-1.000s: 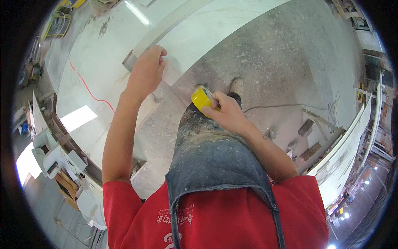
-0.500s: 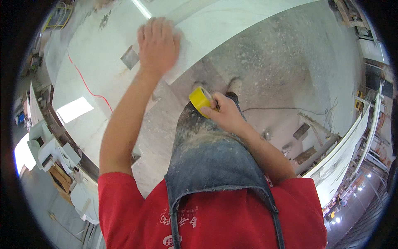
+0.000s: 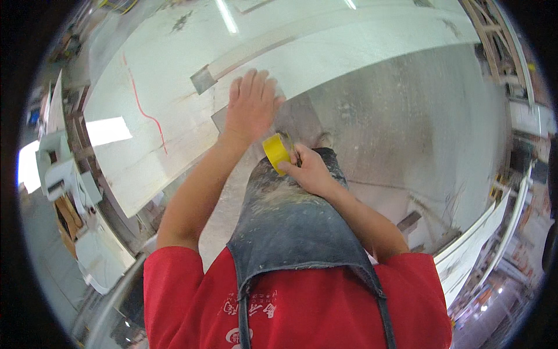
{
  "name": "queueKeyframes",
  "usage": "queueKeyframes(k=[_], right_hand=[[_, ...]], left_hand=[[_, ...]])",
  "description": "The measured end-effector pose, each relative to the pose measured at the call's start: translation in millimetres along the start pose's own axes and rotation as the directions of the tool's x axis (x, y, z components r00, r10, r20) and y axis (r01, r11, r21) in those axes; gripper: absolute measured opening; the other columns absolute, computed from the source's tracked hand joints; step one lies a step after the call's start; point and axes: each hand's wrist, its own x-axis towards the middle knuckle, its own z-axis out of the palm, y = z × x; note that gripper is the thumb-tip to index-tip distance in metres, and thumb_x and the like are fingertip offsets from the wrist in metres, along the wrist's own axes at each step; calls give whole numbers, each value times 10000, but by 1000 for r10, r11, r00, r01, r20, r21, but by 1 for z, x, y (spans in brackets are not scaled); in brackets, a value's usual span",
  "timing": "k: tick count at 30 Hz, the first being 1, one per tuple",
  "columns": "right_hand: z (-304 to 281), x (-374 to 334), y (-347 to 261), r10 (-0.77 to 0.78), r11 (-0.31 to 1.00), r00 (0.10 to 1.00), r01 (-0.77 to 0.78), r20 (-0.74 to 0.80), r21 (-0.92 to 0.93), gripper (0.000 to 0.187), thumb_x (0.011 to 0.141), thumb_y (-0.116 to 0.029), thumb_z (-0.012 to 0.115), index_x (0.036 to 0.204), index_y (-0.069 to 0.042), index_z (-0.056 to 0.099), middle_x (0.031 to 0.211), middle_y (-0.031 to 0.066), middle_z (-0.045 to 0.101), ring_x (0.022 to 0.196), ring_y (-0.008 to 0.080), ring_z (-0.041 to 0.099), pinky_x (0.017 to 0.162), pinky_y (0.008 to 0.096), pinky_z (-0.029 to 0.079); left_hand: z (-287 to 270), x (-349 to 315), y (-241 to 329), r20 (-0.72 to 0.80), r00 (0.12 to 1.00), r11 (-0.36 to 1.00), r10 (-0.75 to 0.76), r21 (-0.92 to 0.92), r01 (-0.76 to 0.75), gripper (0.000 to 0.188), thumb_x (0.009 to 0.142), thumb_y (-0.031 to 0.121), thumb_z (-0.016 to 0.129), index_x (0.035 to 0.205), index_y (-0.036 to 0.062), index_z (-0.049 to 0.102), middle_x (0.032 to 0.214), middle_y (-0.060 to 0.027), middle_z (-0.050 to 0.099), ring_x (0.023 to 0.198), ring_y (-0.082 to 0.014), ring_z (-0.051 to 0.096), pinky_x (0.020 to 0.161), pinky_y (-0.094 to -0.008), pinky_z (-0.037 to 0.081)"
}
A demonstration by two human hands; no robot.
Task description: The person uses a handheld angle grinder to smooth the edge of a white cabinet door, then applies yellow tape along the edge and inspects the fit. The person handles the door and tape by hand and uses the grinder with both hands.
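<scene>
My right hand point(image 3: 312, 171) is closed around a roll of yellow tape point(image 3: 276, 152), held in front of my stained dark apron. My left hand point(image 3: 254, 106) is open, palm down and slightly blurred, near the close edge of a large white slab point(image 3: 302, 61). Whether its fingers touch the slab I cannot tell. Just beyond those fingertips a small grey square piece point(image 3: 203, 79) lies on the slab, at the end of a long pale strip point(image 3: 253, 53). A wavy red line point(image 3: 142, 110) runs across the slab's left part.
Dusty grey floor point(image 3: 401, 110) spreads to the right of the slab, with a thin cord on it. White panels point(image 3: 474, 238) lean along the right side. Pale curved pieces point(image 3: 99, 256) stand at the left, and a wooden frame point(image 3: 488, 35) is at the far right.
My left hand has drawn back from over the slab toward my body and to the right. The view has shifted, showing more of the strip. My right hand keeps its hold on the tape.
</scene>
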Motion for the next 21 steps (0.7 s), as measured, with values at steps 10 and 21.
queueKeyframes(k=[10, 21], right_hand=[[-44, 28, 5, -78, 996, 919, 92, 388, -18, 369, 872, -206, 778, 829, -72, 437, 847, 65, 627, 756, 119, 525, 669, 308, 445], [-102, 54, -53, -102, 749, 867, 389, 487, -536, 322, 1021, -345, 574, 1032, -24, 559, 856, 209, 655, 845, 388, 654, 704, 480, 490]], left_hand=[[-23, -83, 76, 582, 233, -117, -779, -500, 858, 497, 983, 151, 600, 1447, -2, 508, 1110, -125, 661, 989, -219, 631, 871, -371, 508], [-5, -89, 96, 779, 170, -670, -603, -611, 422, 362, 1008, 172, 584, 1330, 9, 615, 1114, -77, 683, 922, -150, 634, 832, -317, 520]])
